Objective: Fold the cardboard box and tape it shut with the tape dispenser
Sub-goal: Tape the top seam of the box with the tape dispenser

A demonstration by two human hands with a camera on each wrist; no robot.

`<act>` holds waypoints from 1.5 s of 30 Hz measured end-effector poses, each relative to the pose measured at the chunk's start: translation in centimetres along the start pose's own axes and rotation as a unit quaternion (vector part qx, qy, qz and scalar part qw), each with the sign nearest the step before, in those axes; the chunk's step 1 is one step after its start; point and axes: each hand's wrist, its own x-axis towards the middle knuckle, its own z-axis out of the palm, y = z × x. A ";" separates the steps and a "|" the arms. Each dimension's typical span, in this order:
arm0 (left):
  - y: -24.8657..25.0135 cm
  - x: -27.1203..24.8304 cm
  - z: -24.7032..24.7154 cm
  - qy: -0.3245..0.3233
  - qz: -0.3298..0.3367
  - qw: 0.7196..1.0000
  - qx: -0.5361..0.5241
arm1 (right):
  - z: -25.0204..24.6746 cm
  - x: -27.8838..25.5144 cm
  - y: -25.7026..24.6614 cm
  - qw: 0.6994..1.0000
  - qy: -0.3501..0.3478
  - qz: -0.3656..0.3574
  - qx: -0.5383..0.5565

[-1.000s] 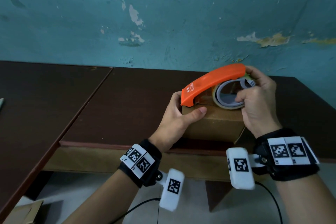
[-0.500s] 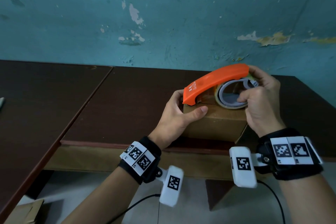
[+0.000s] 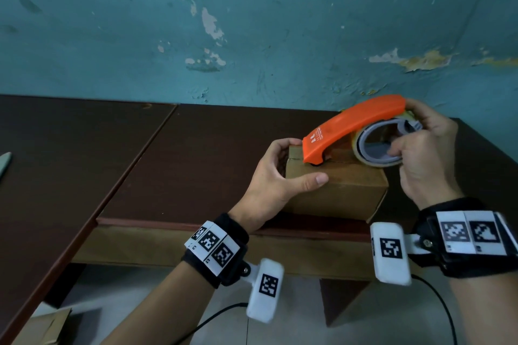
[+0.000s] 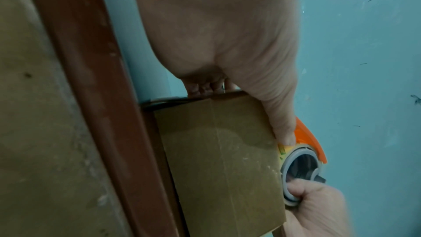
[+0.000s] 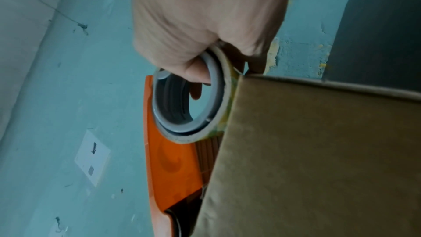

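Note:
A small brown cardboard box (image 3: 339, 190) stands near the front edge of the dark wooden table (image 3: 210, 154). An orange tape dispenser (image 3: 353, 126) with a grey-cored tape roll (image 3: 375, 148) lies along the box's top, its nose at the left end. My left hand (image 3: 280, 173) grips the box's left end, thumb on the front face and fingers over the top corner. My right hand (image 3: 420, 154) grips the dispenser at the roll, thumb inside the core. The box (image 4: 223, 159) and dispenser (image 4: 307, 141) show in the left wrist view, and the dispenser (image 5: 173, 159) beside the box (image 5: 318, 159) in the right wrist view.
A teal wall (image 3: 252, 22) with peeling paint rises just behind the table. A second dark table (image 3: 56, 162) adjoins on the left. Flat cardboard (image 3: 42, 328) lies on the floor at lower left. A cable (image 3: 443, 302) hangs from my right wrist.
My right hand has drawn the dispenser to the right along the box's top, so more of the left top shows. My left hand stays on the box's left end.

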 end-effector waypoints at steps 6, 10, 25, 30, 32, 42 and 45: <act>0.1 -0.1 -0.3 -0.022 -0.017 0.999 0.020 | 0.4 0.1 -0.5 0.998 -0.014 -0.030 -0.048; 0.7 -0.2 0.1 -0.001 -0.005 1.000 0.029 | 0.3 0.2 -0.3 0.998 -0.009 -0.026 -0.056; 1.0 1.9 1.2 0.048 0.042 0.989 0.130 | -0.2 -0.5 1.6 0.995 0.065 0.071 0.016; 1.0 1.9 1.3 0.048 0.037 0.989 0.132 | 0.2 -2.6 2.1 0.990 0.099 0.098 0.029; 1.0 1.9 1.4 0.049 0.037 0.990 0.130 | 0.5 -3.3 2.5 0.983 0.103 0.143 0.051; 0.8 1.8 1.3 0.065 0.018 0.991 0.112 | 0.8 -3.8 1.6 0.981 0.098 0.146 -0.079; 0.7 1.9 1.1 0.065 0.024 0.992 0.107 | 0.8 -3.8 1.4 0.982 0.098 0.104 -0.126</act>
